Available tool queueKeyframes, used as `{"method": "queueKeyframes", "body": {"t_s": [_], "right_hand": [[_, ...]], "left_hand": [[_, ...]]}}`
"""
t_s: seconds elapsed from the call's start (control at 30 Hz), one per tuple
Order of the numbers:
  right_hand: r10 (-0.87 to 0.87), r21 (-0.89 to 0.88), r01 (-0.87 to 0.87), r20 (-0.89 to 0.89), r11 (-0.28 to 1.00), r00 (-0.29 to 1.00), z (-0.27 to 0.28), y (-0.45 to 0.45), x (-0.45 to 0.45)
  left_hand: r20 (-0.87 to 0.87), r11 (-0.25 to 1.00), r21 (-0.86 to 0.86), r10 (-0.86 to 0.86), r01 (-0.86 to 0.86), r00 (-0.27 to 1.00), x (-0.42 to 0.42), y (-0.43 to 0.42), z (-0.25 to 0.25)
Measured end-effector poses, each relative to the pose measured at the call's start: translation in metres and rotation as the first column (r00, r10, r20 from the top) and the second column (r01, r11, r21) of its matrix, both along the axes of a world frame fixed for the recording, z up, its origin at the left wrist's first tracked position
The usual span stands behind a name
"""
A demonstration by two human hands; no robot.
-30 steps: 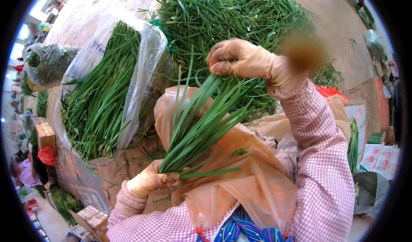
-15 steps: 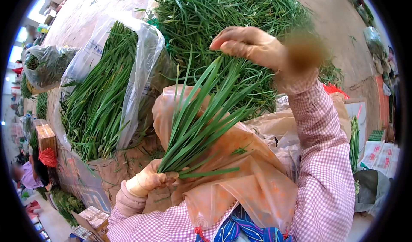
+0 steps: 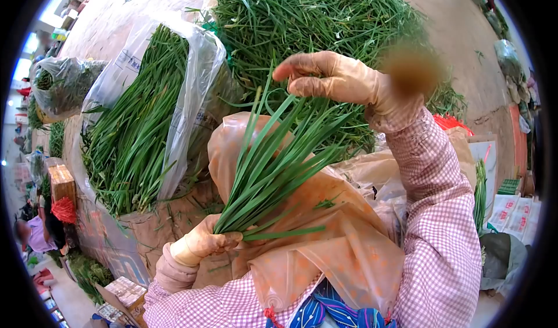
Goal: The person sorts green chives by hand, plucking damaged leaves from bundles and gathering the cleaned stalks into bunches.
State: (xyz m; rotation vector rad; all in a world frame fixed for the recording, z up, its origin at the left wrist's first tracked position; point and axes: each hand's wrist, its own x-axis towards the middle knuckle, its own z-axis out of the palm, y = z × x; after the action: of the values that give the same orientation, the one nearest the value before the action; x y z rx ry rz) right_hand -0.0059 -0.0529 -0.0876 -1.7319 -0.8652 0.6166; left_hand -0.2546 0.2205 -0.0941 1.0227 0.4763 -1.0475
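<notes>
Right hand (image 3: 334, 81) has come down and slightly leftward compared with half a second ago; its forefinger now reaches further to the left. Thumb and forefinger stand apart, with a gap between them and nothing seen pinched there. Upper tips of the leaf bunch (image 3: 279, 180) lie just below the thumb; contact cannot be told.

Left hand (image 3: 206, 241) is unchanged: thumb and fingers closed round the lower end of the bunch, which slants up and to the right, fanned out above the tan plastic apron (image 3: 325, 252). One leaf juts sideways near this grip, as before.

Writing: clear plastic bag (image 3: 200, 66), left of the bunch and packed with long green leaves, bears dark print on its side; characters too small to read. White packages (image 3: 511, 214) at far right carry red lettering, not legible. Cardboard (image 3: 125, 264) at lower left shows large blue print, also not readable.

Loose leaf pile (image 3: 314, 14) lies beyond the right hand; pile and bag show no clear shift. Brown blur overlaps the right wrist.
</notes>
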Motion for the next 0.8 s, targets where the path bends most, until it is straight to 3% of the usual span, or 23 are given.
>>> {"method": "queueKeyframes", "body": {"t_s": [0.03,0.1,0.3,0.37,0.4,0.43,0.5,0.57,0.63,0.67,0.73,0.8], "right_hand": [[0.001,0.0,-0.001,0.002,1.0,1.0,0.005,0.0,0.002],[0.208,-0.309,-0.194,0.013,0.931,0.978,0.017,0.0,0.008],[0.095,-0.046,-0.094,0.007,0.994,0.995,0.0,0.005,0.001],[-0.072,0.003,0.077,0.402,0.997,0.913,-0.005,0.007,-0.004],[-0.199,0.165,0.158,0.276,0.974,0.94,-0.005,0.009,-0.013],[-0.323,0.285,0.301,0.035,0.91,0.946,-0.006,0.008,-0.013],[-0.669,0.419,0.61,-0.008,0.673,0.744,0.008,-0.005,0.0],[-0.717,0.516,0.678,-0.162,0.524,0.677,0.011,-0.025,0.01],[-0.759,0.448,0.734,-0.167,0.51,0.629,0.02,-0.035,0.0],[-0.761,0.448,0.735,-0.165,0.509,0.628,0.021,-0.048,-0.002],[-0.452,0.243,0.446,-0.033,0.861,0.891,0.024,-0.075,-0.006],[-0.397,0.15,0.404,-0.076,0.902,0.915,0.027,-0.069,-0.02]], "left_hand": [[-0.001,1.0,0.014,-0.003,0.003,1.0,0.001,-0.002,0.002],[0.0,1.0,0.029,-0.002,0.002,1.0,0.002,-0.003,0.004],[-0.004,0.996,0.074,-0.053,0.053,0.999,0.004,-0.004,0.007],[0.002,0.996,0.087,-0.032,0.032,0.999,0.005,-0.005,0.008],[0.007,0.996,0.085,-0.041,0.04,0.999,0.006,-0.004,0.006],[0.016,0.999,0.039,-0.027,0.027,1.0,0.005,-0.001,0.003],[0.026,1.0,-0.01,-0.018,0.018,0.999,0.002,0.0,0.002],[-0.023,0.996,0.087,-0.03,0.032,0.999,0.002,-0.002,0.006],[-0.03,0.995,0.09,-0.034,0.037,0.999,0.002,-0.002,0.005],[-0.04,0.995,0.094,-0.04,0.043,0.998,0.002,-0.002,0.005],[-0.022,0.997,0.075,-0.033,0.034,0.999,0.002,-0.001,0.002],[-0.008,0.998,0.064,-0.024,0.024,1.0,0.001,-0.002,0.002]]}}
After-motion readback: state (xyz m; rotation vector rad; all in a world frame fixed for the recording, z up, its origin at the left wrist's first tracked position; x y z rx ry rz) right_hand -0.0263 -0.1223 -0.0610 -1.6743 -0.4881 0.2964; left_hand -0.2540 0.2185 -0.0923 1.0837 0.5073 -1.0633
